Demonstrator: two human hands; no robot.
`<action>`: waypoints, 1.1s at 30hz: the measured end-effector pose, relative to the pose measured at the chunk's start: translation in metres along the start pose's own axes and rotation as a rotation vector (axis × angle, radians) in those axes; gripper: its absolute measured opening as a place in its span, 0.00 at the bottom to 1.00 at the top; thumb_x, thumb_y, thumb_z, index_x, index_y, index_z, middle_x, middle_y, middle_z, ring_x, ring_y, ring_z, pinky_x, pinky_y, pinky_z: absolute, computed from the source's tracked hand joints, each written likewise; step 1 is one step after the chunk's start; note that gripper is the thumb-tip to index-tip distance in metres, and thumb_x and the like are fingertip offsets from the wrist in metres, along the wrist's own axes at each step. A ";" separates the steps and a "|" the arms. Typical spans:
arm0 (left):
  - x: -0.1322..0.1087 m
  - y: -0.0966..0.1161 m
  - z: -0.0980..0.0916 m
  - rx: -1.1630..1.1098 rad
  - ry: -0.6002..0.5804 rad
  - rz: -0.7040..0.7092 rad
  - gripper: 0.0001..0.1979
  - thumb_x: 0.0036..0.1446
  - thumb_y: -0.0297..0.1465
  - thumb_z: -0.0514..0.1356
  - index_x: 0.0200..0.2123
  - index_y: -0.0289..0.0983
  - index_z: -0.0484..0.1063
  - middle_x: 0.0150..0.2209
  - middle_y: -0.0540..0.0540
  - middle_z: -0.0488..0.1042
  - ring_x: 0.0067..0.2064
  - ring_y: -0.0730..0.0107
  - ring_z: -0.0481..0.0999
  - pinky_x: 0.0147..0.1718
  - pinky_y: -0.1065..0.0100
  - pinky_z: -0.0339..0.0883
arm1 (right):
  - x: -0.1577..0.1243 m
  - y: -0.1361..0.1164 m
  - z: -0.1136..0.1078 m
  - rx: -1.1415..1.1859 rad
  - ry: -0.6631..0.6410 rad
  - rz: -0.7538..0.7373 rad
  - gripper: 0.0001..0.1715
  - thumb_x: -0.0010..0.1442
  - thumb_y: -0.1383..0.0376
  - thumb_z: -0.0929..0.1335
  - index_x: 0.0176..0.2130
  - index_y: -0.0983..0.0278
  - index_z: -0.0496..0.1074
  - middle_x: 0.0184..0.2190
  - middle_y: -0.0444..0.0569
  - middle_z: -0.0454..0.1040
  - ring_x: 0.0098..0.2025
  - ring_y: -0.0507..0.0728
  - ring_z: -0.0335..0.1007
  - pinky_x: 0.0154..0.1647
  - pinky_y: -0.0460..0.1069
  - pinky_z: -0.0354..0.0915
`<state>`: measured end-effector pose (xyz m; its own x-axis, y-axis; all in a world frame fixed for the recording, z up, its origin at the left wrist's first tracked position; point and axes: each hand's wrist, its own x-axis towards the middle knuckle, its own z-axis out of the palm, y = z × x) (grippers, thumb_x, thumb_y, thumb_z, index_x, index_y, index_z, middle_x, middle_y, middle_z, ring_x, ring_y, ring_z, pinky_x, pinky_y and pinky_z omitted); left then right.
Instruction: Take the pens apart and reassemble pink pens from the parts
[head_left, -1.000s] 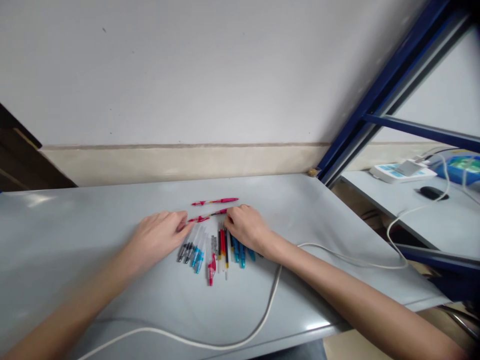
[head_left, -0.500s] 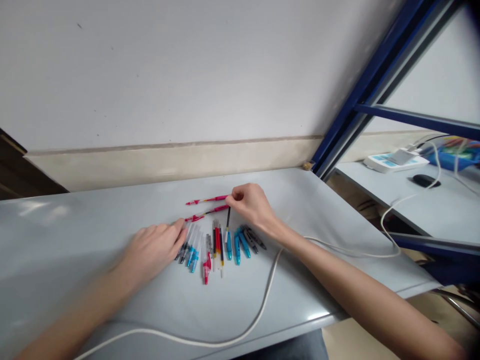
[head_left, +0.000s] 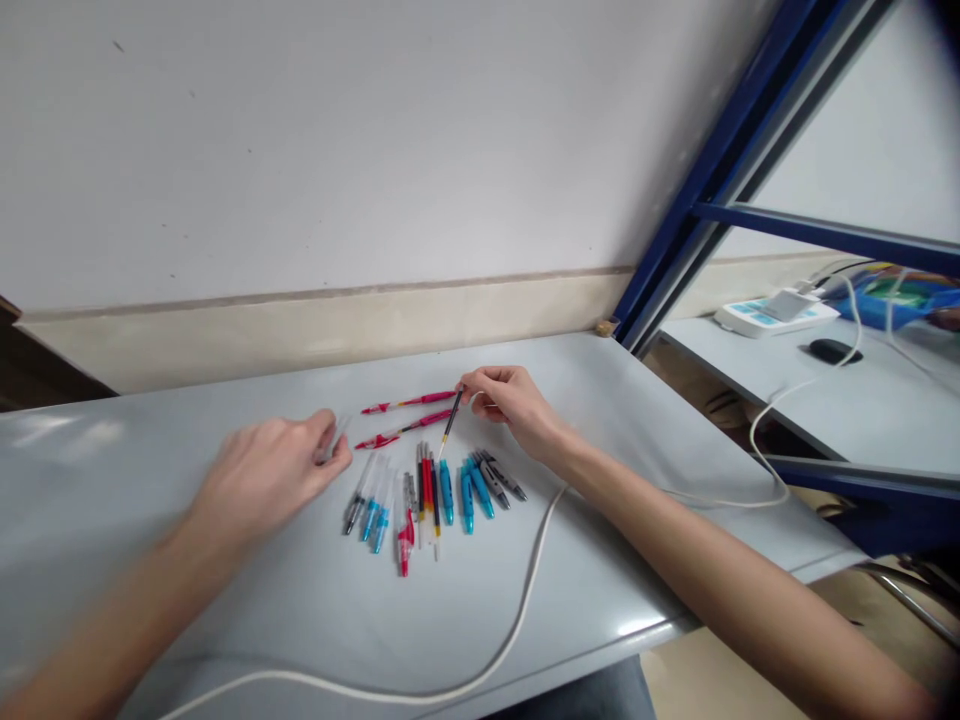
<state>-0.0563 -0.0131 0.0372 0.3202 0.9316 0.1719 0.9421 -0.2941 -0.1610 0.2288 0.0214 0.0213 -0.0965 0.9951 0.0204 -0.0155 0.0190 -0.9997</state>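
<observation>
Between the fingertips of my right hand (head_left: 510, 402) is a black pen refill (head_left: 451, 420), its tip slanting down to the left. My left hand (head_left: 281, 465) pinches a clear pen barrel (head_left: 341, 432), mostly hidden by the fingers, above the table. Two pink pens (head_left: 409, 402) lie behind, near my right fingertips. In a row in front are clear pen barrels with blue and dark ends (head_left: 373, 515), a red-clipped barrel (head_left: 406, 545), several red and dark refills (head_left: 428, 485), blue grip sections (head_left: 466, 500) and grey grip sections (head_left: 504, 475).
A white cable (head_left: 525, 610) crosses the grey table (head_left: 247, 640) at the front and right. Behind runs the wall (head_left: 337, 150). On the right, beyond a blue frame (head_left: 675, 240), a second table holds a power strip (head_left: 772, 312) and a black mouse (head_left: 835, 351).
My left hand has lifted a clear barrel from the row and moved left. My right hand keeps the black refill, now tilted more, its tip toward the lower left.
</observation>
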 end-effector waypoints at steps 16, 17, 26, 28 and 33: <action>0.001 0.017 0.031 -0.378 0.375 0.375 0.11 0.71 0.33 0.54 0.44 0.38 0.77 0.39 0.45 0.82 0.39 0.65 0.79 0.42 0.63 0.69 | -0.003 0.013 0.011 0.224 0.096 0.009 0.13 0.56 0.59 0.74 0.35 0.67 0.78 0.31 0.53 0.81 0.30 0.54 0.77 0.23 0.45 0.61; 0.002 0.018 0.029 -0.376 0.369 0.381 0.11 0.71 0.32 0.54 0.44 0.37 0.77 0.39 0.45 0.82 0.40 0.64 0.79 0.43 0.62 0.68 | -0.003 0.013 0.012 0.223 0.089 0.009 0.12 0.57 0.59 0.74 0.35 0.67 0.78 0.31 0.53 0.81 0.30 0.54 0.77 0.24 0.45 0.62; 0.002 0.021 0.024 -0.472 0.402 0.346 0.11 0.69 0.30 0.55 0.47 0.37 0.78 0.40 0.44 0.82 0.46 0.62 0.76 0.46 0.60 0.67 | -0.006 0.008 0.014 0.193 0.151 -0.016 0.13 0.56 0.58 0.74 0.34 0.67 0.78 0.30 0.53 0.81 0.31 0.55 0.77 0.26 0.46 0.65; 0.002 0.021 0.025 -0.486 0.391 0.344 0.12 0.69 0.30 0.56 0.49 0.38 0.78 0.39 0.45 0.82 0.46 0.62 0.76 0.46 0.60 0.67 | -0.005 0.008 0.013 0.189 0.138 -0.017 0.14 0.56 0.57 0.74 0.34 0.67 0.78 0.30 0.53 0.81 0.32 0.56 0.78 0.27 0.46 0.66; 0.002 0.023 0.026 -0.559 0.391 0.354 0.11 0.68 0.30 0.57 0.49 0.38 0.77 0.40 0.45 0.82 0.45 0.62 0.74 0.46 0.60 0.67 | -0.005 0.008 0.014 0.149 0.074 -0.049 0.14 0.57 0.57 0.74 0.34 0.67 0.77 0.31 0.53 0.81 0.32 0.57 0.79 0.28 0.47 0.68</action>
<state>-0.0367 -0.0127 0.0084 0.5262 0.6492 0.5492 0.6536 -0.7220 0.2272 0.2153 0.0157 0.0135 -0.0189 0.9979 0.0628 -0.1663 0.0588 -0.9843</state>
